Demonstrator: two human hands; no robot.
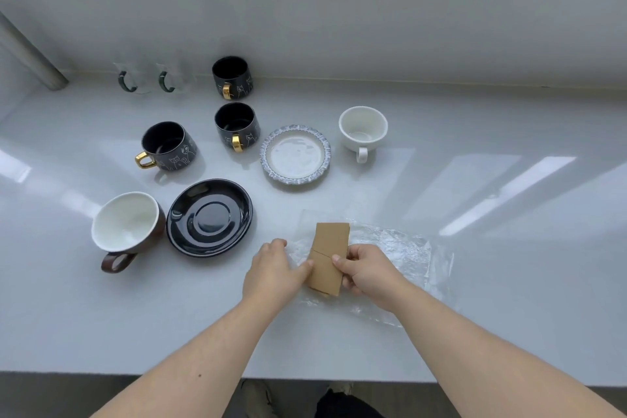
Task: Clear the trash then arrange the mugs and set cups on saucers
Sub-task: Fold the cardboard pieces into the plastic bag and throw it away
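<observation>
While both hands work at the trash, the crockery waits untouched:

Right hand (364, 270): closed on the right edge of the brown card piece (329, 256), thumb on top, fingers under.
Left hand (273, 270): fingertips pressed to the card's left edge; whether it truly grips the card or also pinches the plastic beneath, I cannot tell.
Trash: the card lies over a crumpled clear plastic wrapper (393, 258) at the near edge of the white counter (509, 282); neither has left the counter.
Nearest crockery: a black saucer (209, 217) just left of the hands, bare; a brown cup with a white inside (127, 227) beside it, tipped toward the camera, not on it.
Further out: a patterned white saucer (296, 154), bare, with a white cup (363, 129) to its right, apart from it.
Mugs: three dark mugs with gold handles (237, 124) stand in a loose cluster behind; two clear glass mugs with green handles (166, 80) sit by the wall.
Progress: by my reckoning the first step is only under way; clearing, arranging the mugs and both cup-to-saucer pairings remain.
</observation>
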